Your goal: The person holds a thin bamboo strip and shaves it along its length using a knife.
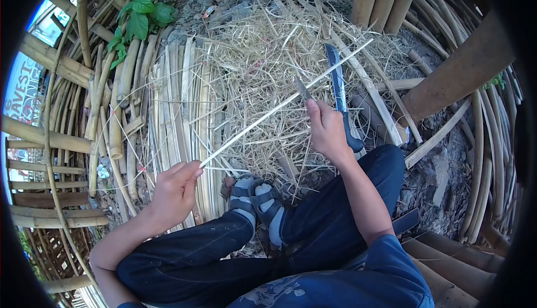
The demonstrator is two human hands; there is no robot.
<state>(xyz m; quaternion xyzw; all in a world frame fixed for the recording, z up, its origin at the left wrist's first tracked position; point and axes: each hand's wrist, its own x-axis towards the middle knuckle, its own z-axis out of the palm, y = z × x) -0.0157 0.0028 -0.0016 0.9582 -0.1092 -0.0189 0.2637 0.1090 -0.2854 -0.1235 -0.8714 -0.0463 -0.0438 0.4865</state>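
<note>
My left hand (175, 191) pinches the near end of a long, thin bamboo strip (254, 124) between thumb and fingers. The strip slants up to the right across the view. My right hand (326, 128) is closed around the handle of a knife (302, 88), whose short blade points up and left and overlaps the strip. Just beyond the right hand lies a machete (337, 78) with a dark blade and a dark handle (352, 133). Below the strip a heap of curly bamboo shavings (263, 62) covers the ground.
Split bamboo slats (187, 92) lie side by side left of the shavings. A thick bamboo post (458, 67) leans at the right, and a bamboo fence (50, 134) runs along the left. My sandalled feet (258, 199) rest at the heap's near edge. A leafy plant (140, 14) grows at the upper left.
</note>
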